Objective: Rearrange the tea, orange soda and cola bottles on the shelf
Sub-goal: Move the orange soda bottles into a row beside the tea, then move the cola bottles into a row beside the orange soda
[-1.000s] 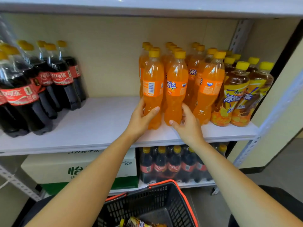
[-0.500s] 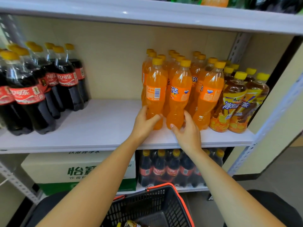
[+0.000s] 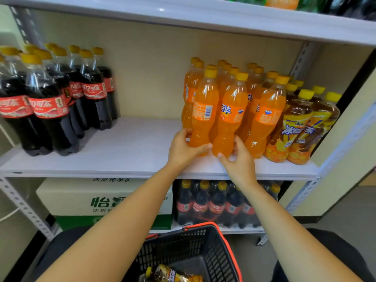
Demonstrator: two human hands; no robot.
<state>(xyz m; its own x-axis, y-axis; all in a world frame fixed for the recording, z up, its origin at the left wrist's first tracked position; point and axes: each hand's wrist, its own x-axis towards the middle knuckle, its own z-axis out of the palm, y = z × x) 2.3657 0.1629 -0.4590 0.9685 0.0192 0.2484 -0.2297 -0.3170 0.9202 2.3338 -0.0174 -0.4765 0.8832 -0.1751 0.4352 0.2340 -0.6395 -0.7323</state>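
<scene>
Two hands are on the front row of the orange soda, the same as half a second ago. The left hand [image 3: 183,150] wraps the lower part of the first orange soda bottle [image 3: 204,117], with the thumb across its front. The right hand [image 3: 239,162] curls round the base of the second orange soda bottle [image 3: 231,123] just beside it. Both bottles have kept their place on the shelf [image 3: 126,153], between the cola bottles [image 3: 50,104] well to the left and the tea bottles [image 3: 299,129] close on the right.

Bright, even overhead light: glare on the upper shelf [image 3: 161,9], soft shadows beside cola bottles [image 3: 50,102], edges bowed.
</scene>
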